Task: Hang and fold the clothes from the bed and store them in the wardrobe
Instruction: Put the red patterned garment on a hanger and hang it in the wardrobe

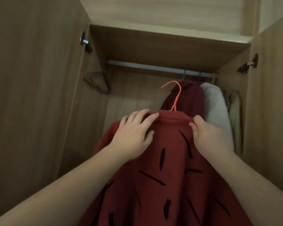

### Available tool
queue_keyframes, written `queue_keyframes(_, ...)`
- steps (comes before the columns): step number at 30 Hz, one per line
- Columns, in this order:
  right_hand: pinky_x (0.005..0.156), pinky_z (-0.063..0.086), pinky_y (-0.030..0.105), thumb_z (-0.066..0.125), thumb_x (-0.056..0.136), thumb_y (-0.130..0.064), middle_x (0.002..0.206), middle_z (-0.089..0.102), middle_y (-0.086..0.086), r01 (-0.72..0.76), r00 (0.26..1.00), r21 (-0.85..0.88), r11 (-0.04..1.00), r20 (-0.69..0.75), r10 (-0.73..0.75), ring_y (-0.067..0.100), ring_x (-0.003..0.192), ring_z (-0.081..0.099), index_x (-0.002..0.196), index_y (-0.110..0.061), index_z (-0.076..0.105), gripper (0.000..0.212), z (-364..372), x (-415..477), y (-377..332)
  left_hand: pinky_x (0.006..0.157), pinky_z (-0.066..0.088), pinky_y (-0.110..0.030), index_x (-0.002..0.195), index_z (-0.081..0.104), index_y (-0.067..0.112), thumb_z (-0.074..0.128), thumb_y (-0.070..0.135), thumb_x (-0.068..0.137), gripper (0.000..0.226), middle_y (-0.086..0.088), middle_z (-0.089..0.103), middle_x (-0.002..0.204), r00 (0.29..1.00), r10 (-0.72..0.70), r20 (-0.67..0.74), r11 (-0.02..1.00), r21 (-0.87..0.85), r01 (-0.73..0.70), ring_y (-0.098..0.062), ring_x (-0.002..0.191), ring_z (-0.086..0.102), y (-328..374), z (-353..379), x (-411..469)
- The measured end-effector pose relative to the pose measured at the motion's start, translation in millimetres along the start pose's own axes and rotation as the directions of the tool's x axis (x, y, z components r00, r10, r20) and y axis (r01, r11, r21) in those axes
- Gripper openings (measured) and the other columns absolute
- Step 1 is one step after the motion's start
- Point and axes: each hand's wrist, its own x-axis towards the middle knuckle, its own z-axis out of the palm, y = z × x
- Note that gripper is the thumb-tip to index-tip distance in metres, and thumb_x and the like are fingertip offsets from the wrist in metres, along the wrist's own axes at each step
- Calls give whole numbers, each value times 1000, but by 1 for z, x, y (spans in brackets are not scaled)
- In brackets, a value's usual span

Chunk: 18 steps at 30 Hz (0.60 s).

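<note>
A red garment with black dashes (pixel 168 168) hangs on an orange hanger (pixel 176 97) in front of the open wardrobe. The hanger's hook points up, below the metal rail (pixel 145 66) and apart from it. My left hand (pixel 134 132) lies on the garment's left shoulder with fingers spread over the collar. My right hand (pixel 207 134) pinches the collar's right end between thumb and fingers.
On the rail's right part hang a dark red garment (pixel 189 98), a white one (pixel 216 108) and a beige one (pixel 234 115). Empty dark hangers (pixel 96 82) hang at the rail's left end. Open wardrobe doors (pixel 31 95) flank both sides.
</note>
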Motion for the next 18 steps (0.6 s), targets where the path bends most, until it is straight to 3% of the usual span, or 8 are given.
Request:
queue_keyframes(2,48,44,38,44,97,-39,61,62,9,-3,1000,-15,1000,-17,3,37,59,65,89,-20,45,21,18,28,8,117,25,-51,152,23,41,39,49,92,63,1,26,159,999,37,32,999,-1,-37,-24,146,24,-12,27,23)
queue_keyframes(6,46,43,36,49,97,-36,61,63,7,-6,996,-119,993,-87,-5,34,56,65,89,-19,48,19,48,79,27,119,16,-59,154,4,44,31,54,92,69,0,4,166,996,83,42,997,-7,-83,-25,153,5,-29,78,78)
queue_keyframes(9,50,45,36,43,100,-40,69,65,4,-40,996,-152,988,-90,26,32,63,66,95,-21,48,21,74,115,42,119,11,-61,153,-1,48,27,56,92,68,2,1,167,988,153,15,988,-14,-153,-27,153,-1,-33,116,122)
queue_keyframes(13,51,35,30,42,102,-39,68,58,1,-57,988,-194,979,-153,27,29,64,64,93,-21,48,21,109,162,64,119,6,-61,152,-4,50,27,58,96,65,4,-4,167,987,160,-3,986,-56,-160,-27,153,-10,-39,163,183)
queue_keyframes(16,51,30,31,37,103,-41,65,50,-2,-76,990,-277,958,-137,39,28,65,63,90,-24,37,22,136,199,79,119,5,-61,152,-4,51,23,61,95,63,5,-8,167,989,147,-19,984,-98,-149,-25,152,-13,-45,197,228)
queue_keyframes(18,54,32,34,32,103,-43,71,58,-2,-95,989,-304,948,-135,55,27,71,64,89,-26,29,23,152,227,89,120,4,-60,151,-5,51,19,62,95,62,5,-10,166,989,147,-15,979,-140,-148,-24,152,-15,-52,218,258)
